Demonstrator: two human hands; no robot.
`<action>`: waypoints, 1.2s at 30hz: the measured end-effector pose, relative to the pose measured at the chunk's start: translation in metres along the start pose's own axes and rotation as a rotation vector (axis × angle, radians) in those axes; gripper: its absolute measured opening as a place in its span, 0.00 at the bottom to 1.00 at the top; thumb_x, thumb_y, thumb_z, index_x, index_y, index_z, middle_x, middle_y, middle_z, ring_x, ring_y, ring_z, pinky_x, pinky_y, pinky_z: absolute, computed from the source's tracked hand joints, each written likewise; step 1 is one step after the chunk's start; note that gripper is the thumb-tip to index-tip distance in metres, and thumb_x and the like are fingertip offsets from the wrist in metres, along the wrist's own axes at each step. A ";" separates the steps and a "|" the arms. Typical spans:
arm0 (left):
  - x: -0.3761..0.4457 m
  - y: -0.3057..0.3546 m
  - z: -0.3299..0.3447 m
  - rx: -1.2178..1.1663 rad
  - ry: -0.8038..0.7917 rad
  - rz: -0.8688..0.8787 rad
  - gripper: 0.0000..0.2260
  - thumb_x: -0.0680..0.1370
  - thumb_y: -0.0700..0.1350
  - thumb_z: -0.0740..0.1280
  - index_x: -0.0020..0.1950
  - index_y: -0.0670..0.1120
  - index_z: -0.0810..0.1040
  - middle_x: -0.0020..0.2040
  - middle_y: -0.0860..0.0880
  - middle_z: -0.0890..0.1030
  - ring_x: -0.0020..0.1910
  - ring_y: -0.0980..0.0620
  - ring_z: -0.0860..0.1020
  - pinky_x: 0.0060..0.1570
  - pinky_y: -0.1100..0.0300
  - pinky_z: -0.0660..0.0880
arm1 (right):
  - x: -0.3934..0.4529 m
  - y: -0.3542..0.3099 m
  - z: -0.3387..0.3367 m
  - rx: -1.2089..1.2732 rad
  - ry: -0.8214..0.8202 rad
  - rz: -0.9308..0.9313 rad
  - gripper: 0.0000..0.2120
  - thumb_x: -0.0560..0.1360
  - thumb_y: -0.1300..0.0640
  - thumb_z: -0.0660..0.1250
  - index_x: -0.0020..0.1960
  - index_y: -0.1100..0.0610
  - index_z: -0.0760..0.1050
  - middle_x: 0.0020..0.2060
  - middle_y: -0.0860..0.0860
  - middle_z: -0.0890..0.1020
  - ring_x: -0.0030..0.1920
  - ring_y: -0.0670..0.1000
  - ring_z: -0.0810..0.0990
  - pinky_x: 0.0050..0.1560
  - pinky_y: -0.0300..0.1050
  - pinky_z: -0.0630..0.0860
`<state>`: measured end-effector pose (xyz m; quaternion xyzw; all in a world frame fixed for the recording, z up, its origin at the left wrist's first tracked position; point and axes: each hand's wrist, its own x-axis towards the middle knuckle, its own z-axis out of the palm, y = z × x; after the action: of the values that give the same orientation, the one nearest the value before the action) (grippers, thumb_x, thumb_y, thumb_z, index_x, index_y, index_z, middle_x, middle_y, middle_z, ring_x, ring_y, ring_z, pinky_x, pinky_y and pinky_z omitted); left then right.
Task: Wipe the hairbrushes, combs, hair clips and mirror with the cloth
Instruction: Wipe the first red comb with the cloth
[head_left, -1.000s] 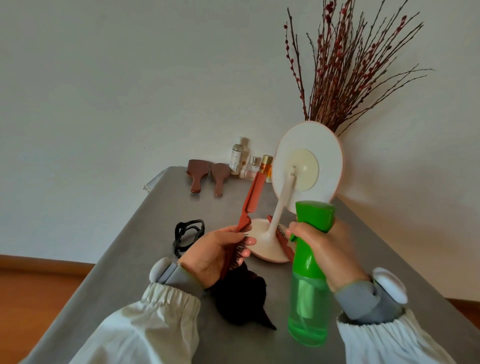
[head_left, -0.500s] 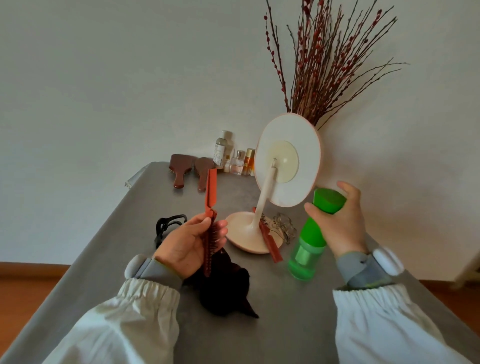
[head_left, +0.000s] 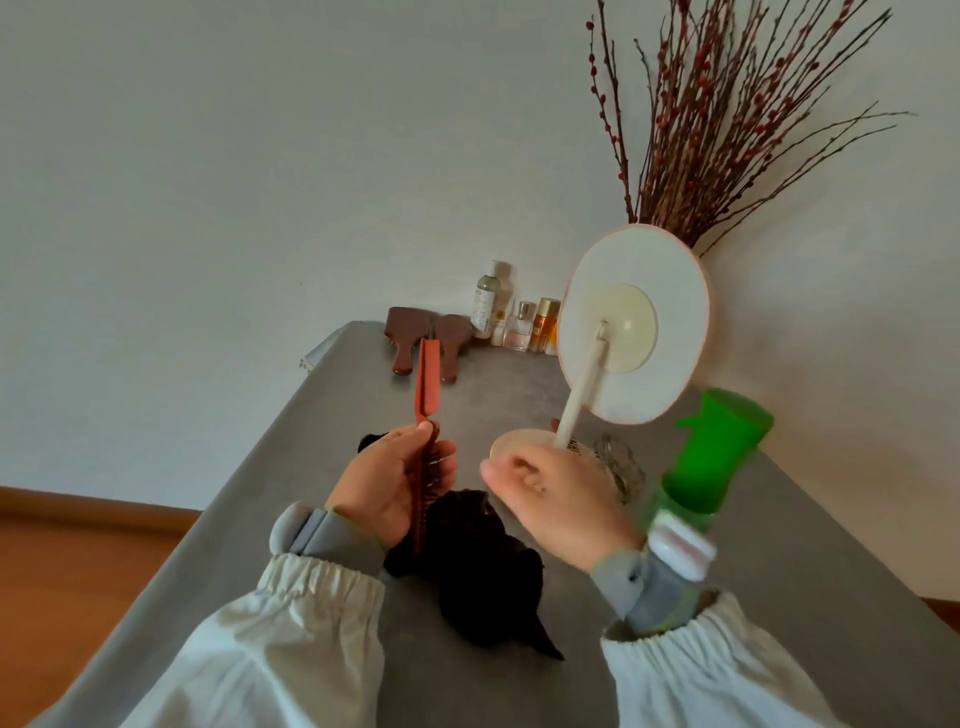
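We see two hands raised over a grey tabletop (head_left: 291, 499). The left hand (head_left: 387, 480) is held palm-inward, its fingers curled around the bristled end of a red-orange hairbrush (head_left: 427, 415) that stands upright with its handle pointing up. The right hand (head_left: 556, 499) hovers beside it, blurred, fingers loosely curled and holding nothing. The dark cloth (head_left: 478, 566) lies crumpled on the tabletop below both hands. One round mirror (head_left: 634, 332) on a stand shows us its back, behind the right hand. One green spray bottle (head_left: 711, 457) stands to its right. We count two brown wooden brushes (head_left: 426, 338) at the far edge, four small bottles (head_left: 514, 317) near them, and one clear hair clip (head_left: 618, 467), partly hidden.
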<state>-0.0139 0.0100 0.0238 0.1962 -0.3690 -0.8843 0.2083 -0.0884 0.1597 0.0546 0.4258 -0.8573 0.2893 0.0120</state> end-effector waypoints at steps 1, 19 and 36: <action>0.000 0.000 0.000 0.005 0.005 -0.001 0.05 0.80 0.41 0.60 0.48 0.42 0.74 0.35 0.44 0.78 0.26 0.52 0.78 0.28 0.63 0.77 | 0.003 0.003 0.015 -0.107 -0.129 0.005 0.18 0.74 0.38 0.61 0.44 0.52 0.78 0.41 0.44 0.81 0.44 0.45 0.78 0.48 0.45 0.75; 0.002 0.001 0.000 0.110 0.063 -0.024 0.05 0.79 0.41 0.61 0.48 0.42 0.75 0.33 0.45 0.79 0.25 0.52 0.76 0.27 0.64 0.75 | 0.025 0.034 0.034 0.109 0.047 0.000 0.08 0.77 0.53 0.60 0.40 0.50 0.73 0.31 0.46 0.72 0.37 0.48 0.73 0.39 0.37 0.68; -0.003 -0.017 0.010 0.461 -0.006 0.107 0.03 0.76 0.38 0.67 0.48 0.42 0.74 0.33 0.48 0.75 0.26 0.55 0.69 0.19 0.66 0.63 | 0.024 0.032 0.025 1.007 -0.177 0.479 0.09 0.77 0.67 0.60 0.45 0.57 0.77 0.32 0.50 0.78 0.26 0.47 0.70 0.20 0.35 0.60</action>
<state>-0.0200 0.0276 0.0182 0.2163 -0.5715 -0.7650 0.2036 -0.1218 0.1452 0.0247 0.1950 -0.6838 0.6205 -0.3308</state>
